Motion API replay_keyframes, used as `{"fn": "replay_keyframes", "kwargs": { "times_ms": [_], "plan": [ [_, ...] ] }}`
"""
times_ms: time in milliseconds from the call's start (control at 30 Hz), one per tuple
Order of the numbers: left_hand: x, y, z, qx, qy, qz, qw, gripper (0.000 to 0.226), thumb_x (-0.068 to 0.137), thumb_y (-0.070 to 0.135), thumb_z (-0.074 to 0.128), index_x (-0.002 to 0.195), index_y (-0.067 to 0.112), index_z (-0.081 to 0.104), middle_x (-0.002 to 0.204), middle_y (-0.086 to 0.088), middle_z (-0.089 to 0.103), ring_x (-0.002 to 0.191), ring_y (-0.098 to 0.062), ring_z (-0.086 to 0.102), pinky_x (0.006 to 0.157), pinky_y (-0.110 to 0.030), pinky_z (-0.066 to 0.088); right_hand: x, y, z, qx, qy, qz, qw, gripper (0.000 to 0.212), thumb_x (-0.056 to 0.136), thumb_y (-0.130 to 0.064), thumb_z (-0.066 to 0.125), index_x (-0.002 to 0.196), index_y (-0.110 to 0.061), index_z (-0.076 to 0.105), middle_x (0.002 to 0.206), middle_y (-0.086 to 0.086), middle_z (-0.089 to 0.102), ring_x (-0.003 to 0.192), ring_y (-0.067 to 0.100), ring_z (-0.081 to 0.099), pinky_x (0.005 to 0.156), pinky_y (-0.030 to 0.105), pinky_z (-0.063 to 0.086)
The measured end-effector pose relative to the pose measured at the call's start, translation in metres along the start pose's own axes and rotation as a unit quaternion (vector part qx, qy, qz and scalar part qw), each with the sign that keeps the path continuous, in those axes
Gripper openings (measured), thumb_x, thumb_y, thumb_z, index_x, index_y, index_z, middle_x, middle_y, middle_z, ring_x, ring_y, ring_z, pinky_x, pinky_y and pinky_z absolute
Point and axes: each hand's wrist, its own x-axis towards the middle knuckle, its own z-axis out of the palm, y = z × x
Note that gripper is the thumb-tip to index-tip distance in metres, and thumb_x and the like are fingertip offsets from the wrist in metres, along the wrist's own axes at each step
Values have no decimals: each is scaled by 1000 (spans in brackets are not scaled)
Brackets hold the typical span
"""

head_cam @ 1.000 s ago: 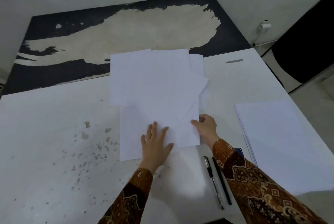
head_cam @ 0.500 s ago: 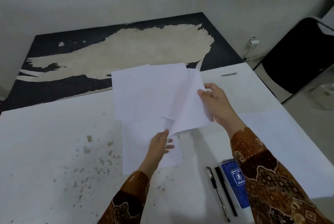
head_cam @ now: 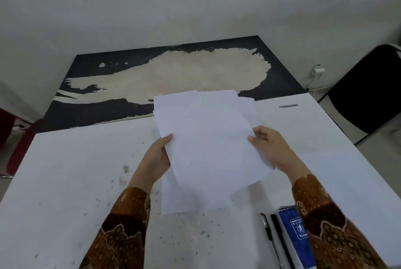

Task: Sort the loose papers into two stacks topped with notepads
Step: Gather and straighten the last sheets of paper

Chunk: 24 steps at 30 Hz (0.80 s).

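Gathering loose sheets above the white table (head_cam: 65, 182): both hands hold a fanned bundle of white papers (head_cam: 206, 138), lifted and tilted toward the camera, its edges not squared. A further sheet (head_cam: 195, 201) seems to lie on the table under the bundle's near edge. Left hand (head_cam: 155, 160) clamped on the bundle's left edge, thumb on top; right hand (head_cam: 271, 149) pinching the right edge, fingers curled behind. Judgement: step in hand is collecting and aligning; best done by loosening the grip slightly and tapping one edge on the table so the sheets settle flush before stacking. Blue spiral notepad (head_cam: 297, 238) lies near right, partly under the right sleeve, beside two black pens (head_cam: 275, 242). Notepad cover carries white printing and an emblem; too blurred to read.
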Motion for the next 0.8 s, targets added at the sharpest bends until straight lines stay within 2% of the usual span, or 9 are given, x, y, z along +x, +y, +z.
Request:
{"fn": "replay_keyframes", "kwargs": {
  "times_ms": [67,133,267,367,433,533,633,700,800],
  "plan": [
    [3,-5,-10,52,41,21,998,26,99,16,44,118,8,61,119,-11,67,109,-28,64,99,-44,49,3,29,14,1,29,34,999,12,90,-6,60,100,-1,65,88,11,67,80,24,63,69,28,51],
    [4,-13,-19,121,111,26,986,23,97,19,52,113,7,64,111,-9,70,104,-30,66,97,-47,49,3,50,30,-8,35,75,997,16,89,-8,62,105,-5,65,88,9,68,75,19,63,63,23,50],
    [-2,-39,-40,146,194,12,970,18,91,21,63,100,6,68,99,-11,72,91,-30,68,73,-39,57,-1,80,55,-80,-14,130,988,25,88,-8,63,110,-18,60,88,4,67,80,19,63,74,29,50],
    [-2,-62,-59,162,215,9,963,26,92,18,60,112,2,65,106,-15,69,97,-33,66,83,-43,55,3,100,69,-190,-60,108,974,28,89,-11,60,117,-13,62,108,10,66,90,18,61,80,25,47],
    [-2,-72,-66,186,253,19,949,29,94,17,57,118,3,62,113,-13,67,102,-32,63,92,-45,52,15,106,72,-238,-36,87,967,33,90,-15,58,123,-11,58,120,10,61,99,19,58,85,22,41],
    [2,-78,-76,205,310,30,928,32,95,14,54,124,3,59,118,-13,64,106,-32,60,96,-45,49,42,110,69,-291,66,83,951,52,87,-25,59,135,-12,45,134,14,49,122,30,46,98,34,37],
    [12,-78,-82,242,332,32,911,31,95,14,53,124,2,58,117,-15,63,107,-34,59,96,-46,49,69,108,66,-349,143,133,917,80,84,-43,63,146,-11,24,149,19,29,139,37,23,109,47,28],
    [17,-77,-84,253,338,37,906,31,95,13,52,123,1,58,115,-13,63,107,-33,58,94,-44,49,85,104,67,-362,143,124,913,88,84,-48,62,148,-11,15,155,21,13,144,38,9,114,49,20],
    [26,-73,-84,254,355,46,899,30,95,14,52,123,2,57,113,-12,62,107,-32,58,93,-42,48,112,92,74,-346,105,69,930,91,82,-50,63,149,-10,14,155,16,21,143,35,14,114,49,21]
  ]
}}
